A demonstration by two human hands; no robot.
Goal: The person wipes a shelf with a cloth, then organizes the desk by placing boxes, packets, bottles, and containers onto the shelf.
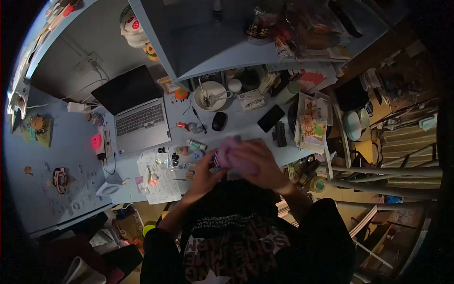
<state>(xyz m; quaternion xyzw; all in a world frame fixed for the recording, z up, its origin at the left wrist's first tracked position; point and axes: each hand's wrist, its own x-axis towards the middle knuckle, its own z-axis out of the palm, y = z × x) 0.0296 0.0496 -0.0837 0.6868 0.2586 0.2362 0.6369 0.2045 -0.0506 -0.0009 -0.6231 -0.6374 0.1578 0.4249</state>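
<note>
Over the desk's front edge, my left hand (204,176) is closed around a small blue and red item (217,160), mostly covered by the fingers. My right hand (262,165) grips a bunched purple cloth (236,158), which is blurred by motion and lies against the small item. Just behind my hands on the desk are a small white and green tube (197,144) and a blue round piece (198,155). A black mouse (219,121) sits farther back.
An open laptop (142,118) stands at the left, with papers (158,177) before it. A bowl with utensils (210,96) is at the back. To the right lie a phone (271,118) and a black object (281,134). A shelf (227,66) overhangs the desk's back.
</note>
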